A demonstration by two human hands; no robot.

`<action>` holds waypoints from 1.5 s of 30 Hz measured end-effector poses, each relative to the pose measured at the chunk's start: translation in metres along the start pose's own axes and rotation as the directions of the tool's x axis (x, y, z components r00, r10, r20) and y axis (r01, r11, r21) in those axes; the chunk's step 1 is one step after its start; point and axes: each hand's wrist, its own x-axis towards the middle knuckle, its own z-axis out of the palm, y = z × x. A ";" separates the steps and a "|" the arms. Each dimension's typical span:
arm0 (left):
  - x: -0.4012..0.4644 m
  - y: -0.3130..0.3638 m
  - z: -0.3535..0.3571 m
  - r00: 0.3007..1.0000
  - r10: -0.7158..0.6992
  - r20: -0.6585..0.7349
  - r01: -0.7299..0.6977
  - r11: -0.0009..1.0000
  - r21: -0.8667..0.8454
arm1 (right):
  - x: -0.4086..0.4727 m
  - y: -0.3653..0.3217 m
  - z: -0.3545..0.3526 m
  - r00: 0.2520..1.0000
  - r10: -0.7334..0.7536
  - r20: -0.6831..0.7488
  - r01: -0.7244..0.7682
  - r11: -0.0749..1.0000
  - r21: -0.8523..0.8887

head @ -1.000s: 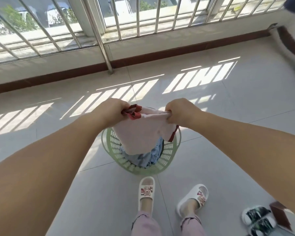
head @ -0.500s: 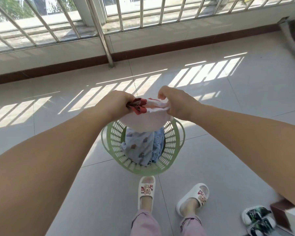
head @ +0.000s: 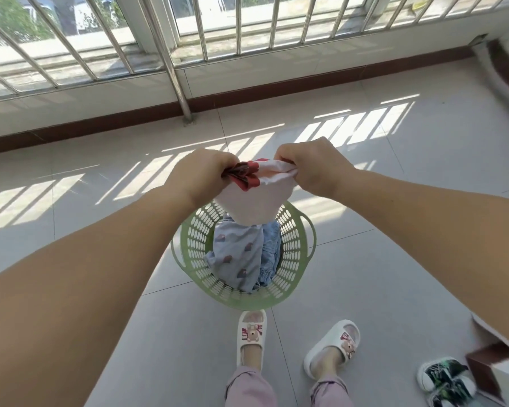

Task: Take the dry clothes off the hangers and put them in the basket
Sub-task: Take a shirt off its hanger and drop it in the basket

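Directly above the basket (head: 294, 277), both hands are gripping one garment (head: 256, 201), a pale pink piece with red trim. The left hand (head: 202, 177) is curling tightly around the bunched red edge, knuckles toward the camera. The right hand (head: 315, 168) is pinching the pale cloth at the other end, fingers folded over it. Between the hands the cloth is sagging, its lower part overlapping the far rim of the basket from this angle; whether it is touching that rim is unclear.

Inside the basket, a light printed garment (head: 235, 257) is lying next to a blue denim piece (head: 269, 245). The basket is standing on the tiled floor (head: 394, 259), with two feet in white slippers (head: 251, 333) just on the near side of it. Right of the slippers, well apart from the basket, black-and-white shoes (head: 445, 380) are sitting by the frame edge. Beyond the basket, a barred window (head: 238, 27) is casting striped sunlight on the floor.
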 end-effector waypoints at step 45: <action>0.042 -0.022 0.327 0.801 -0.175 0.573 0.100 0.982 0.161 | -0.054 0.085 0.291 0.870 0.237 0.432 -0.293 0.954 0.067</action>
